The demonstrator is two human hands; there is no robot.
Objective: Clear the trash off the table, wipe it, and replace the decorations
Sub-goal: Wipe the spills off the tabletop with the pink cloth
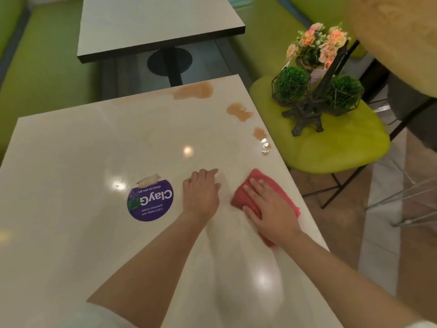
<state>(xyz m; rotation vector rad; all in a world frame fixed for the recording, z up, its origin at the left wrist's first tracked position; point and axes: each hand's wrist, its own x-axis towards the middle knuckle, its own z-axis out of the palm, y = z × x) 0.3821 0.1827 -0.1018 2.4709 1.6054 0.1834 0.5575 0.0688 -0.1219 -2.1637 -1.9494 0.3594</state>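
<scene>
Red cloth (255,200) under right hand (272,211), fingers flat, pressing on table (71,162). Left hand (202,192) flat, bracing. No trash visible. Brown spills (194,91) remain. Decorations (316,76) wait on chair (343,150).

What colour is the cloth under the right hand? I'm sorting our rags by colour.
The cloth is pinkish red, seen best in the head view.

Glossy smooth table (71,162) (light glare), soft red cloth (260,183), wire-framed decorations (316,86)

table (71,162) top open, spills (194,91) far edge
</scene>
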